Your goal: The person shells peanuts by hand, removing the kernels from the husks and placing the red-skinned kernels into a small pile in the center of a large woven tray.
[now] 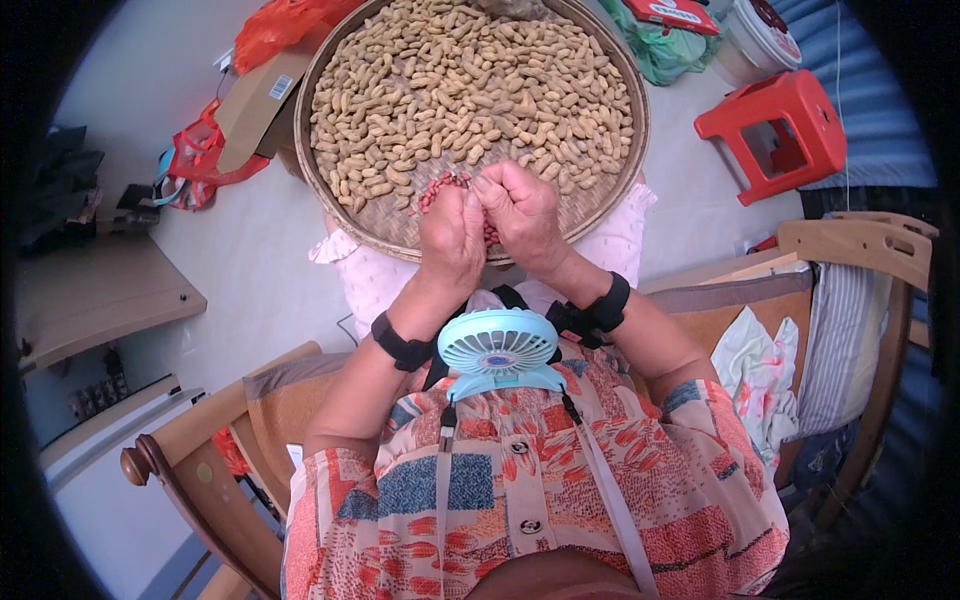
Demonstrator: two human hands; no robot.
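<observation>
A round woven bamboo tray (304,142) rests over my lap, spread with unshelled peanuts (450,82). Near its front edge lies a small heap of red-skinned shelled peanut kernels (430,196), partly hidden by my hands. My left hand (452,225) and my right hand (521,206) meet above the heap, fingers curled and thumbs close together. Something small seems pinched between the fingertips, likely a peanut, but the fingers cover it. A light blue portable fan (496,346) hangs on a neck strap in front of my chest, below my wrists.
A red plastic stool (825,124) stands on the right, near a white bucket (757,41) and a green plastic bag (667,56). On the left are a cardboard box (251,112), a red bag (199,161) and a wooden tabletop (105,292). A wooden armrest (862,240) is at right.
</observation>
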